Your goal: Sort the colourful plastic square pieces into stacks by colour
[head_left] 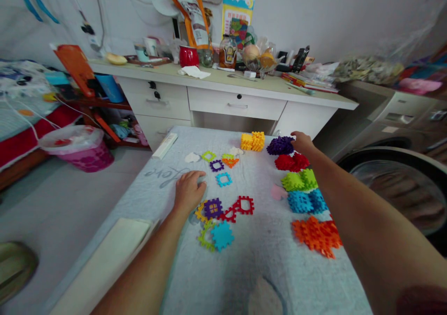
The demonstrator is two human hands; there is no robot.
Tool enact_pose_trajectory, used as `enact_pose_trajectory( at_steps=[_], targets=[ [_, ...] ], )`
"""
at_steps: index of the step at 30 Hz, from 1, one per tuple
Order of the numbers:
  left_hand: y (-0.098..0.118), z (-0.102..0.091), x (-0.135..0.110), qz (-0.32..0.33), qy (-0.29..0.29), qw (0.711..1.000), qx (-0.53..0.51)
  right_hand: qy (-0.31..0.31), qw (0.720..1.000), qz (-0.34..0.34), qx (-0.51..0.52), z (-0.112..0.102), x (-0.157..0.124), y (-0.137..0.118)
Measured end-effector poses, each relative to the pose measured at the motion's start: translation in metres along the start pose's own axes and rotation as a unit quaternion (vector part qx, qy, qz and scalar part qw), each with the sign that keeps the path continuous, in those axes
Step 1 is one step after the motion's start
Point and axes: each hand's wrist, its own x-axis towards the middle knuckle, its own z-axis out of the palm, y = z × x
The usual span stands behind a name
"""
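Observation:
My left hand lies palm down on the cloth with its fingers loosely stretched, holding nothing. Close to it are a light-blue frame tile, a purple frame tile and a yellow-green frame tile. Below its fingertips sit a purple window tile, red tiles and a solid blue tile. At the far right, my right hand has curled fingers against the end of a pile of purple interlocking tiles; its fingertips are partly hidden.
Stacks of yellow, red, green, blue and orange tiles stand along the right. A white box lies at the far left. Behind is a cluttered desk; a washing machine stands at right.

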Motion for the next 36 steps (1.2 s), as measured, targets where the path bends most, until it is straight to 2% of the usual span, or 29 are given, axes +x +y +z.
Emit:
enact_pose_trajectory(
  at_steps=[3,5,7,9,11,13,15,18,20,22,27,30,33,36],
  targets=[
    [-0.001,0.001,0.000,-0.003,0.003,1.000,0.000,0.049,0.998,-0.023,0.037,-0.012,-0.017,-0.019],
    [-0.001,0.002,0.000,-0.004,0.003,1.000,-0.001,0.079,0.991,-0.070,0.078,-0.023,-0.034,-0.040],
    [-0.002,0.002,0.001,-0.004,0.003,1.000,-0.004,0.076,0.980,-0.133,0.125,-0.034,-0.058,-0.065],
    [-0.002,0.003,0.001,-0.003,0.004,1.000,-0.008,0.031,0.968,-0.183,0.167,-0.040,-0.088,-0.091],
    [-0.002,0.002,0.001,-0.005,0.005,1.000,-0.010,-0.044,0.951,-0.237,0.195,-0.039,-0.122,-0.116],
    [0.000,0.001,0.000,-0.006,0.003,1.000,-0.012,-0.131,0.929,-0.279,0.207,-0.032,-0.156,-0.137],
    [0.001,0.000,0.000,-0.009,0.001,1.000,-0.012,-0.180,0.911,-0.308,0.209,-0.023,-0.187,-0.153],
    [0.003,-0.002,-0.002,-0.011,-0.001,1.000,-0.008,-0.219,0.871,-0.388,0.207,-0.010,-0.224,-0.169],
    [0.004,-0.002,-0.002,-0.011,0.000,1.000,-0.006,-0.227,0.846,-0.441,0.196,-0.004,-0.240,-0.176],
    [0.003,-0.002,-0.002,-0.010,0.002,1.000,-0.006,-0.230,0.835,-0.467,0.180,0.002,-0.248,-0.179],
    [0.000,0.000,0.000,-0.006,0.003,1.000,-0.005,-0.222,0.836,-0.466,0.187,0.013,-0.252,-0.179],
    [0.000,0.001,0.000,-0.009,0.004,1.000,-0.001,-0.207,0.847,-0.449,0.194,0.012,-0.248,-0.174],
    [0.000,0.001,0.000,-0.007,0.006,1.000,-0.001,-0.170,0.882,-0.395,0.192,0.008,-0.239,-0.165],
    [0.000,0.002,0.000,-0.004,0.007,1.000,-0.004,-0.131,0.927,-0.311,0.162,0.009,-0.227,-0.152]
  ],
)
